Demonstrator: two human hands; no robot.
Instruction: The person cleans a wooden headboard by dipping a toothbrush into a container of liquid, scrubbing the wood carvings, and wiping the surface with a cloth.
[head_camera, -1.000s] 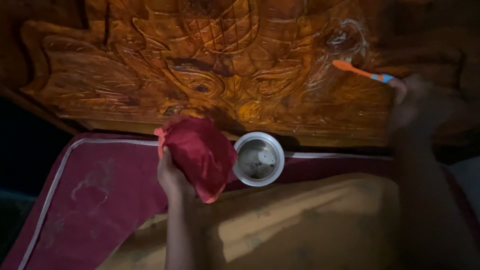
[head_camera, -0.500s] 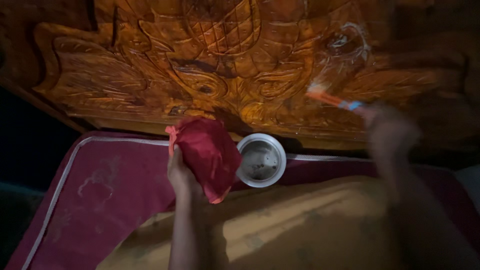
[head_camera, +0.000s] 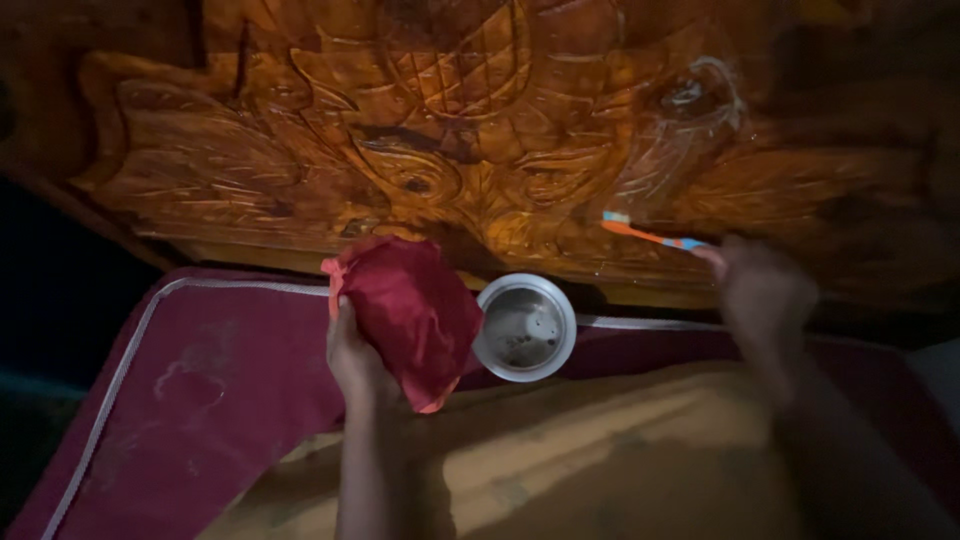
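The right hand (head_camera: 765, 295) grips an orange toothbrush (head_camera: 650, 236), bristles against the carved headboard (head_camera: 300, 170). Short strokes along grooves seem best (light is dim). The left hand (head_camera: 355, 360) clutches a red cloth (head_camera: 415, 305) beside a steel cup (head_camera: 525, 327).

Cup (head_camera: 524, 328) on mattress (head_camera: 200, 380), before carved headboard (head_camera: 300, 150); cloth (head_camera: 410, 315) just left of cup; toothbrush (head_camera: 650, 236) against headboard, upper right.

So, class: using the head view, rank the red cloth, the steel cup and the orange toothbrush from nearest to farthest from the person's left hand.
1. red cloth: held in the left hand.
2. steel cup: just right of the cloth, on the mattress edge.
3. orange toothbrush: far right, in the right hand, against the carved wood.
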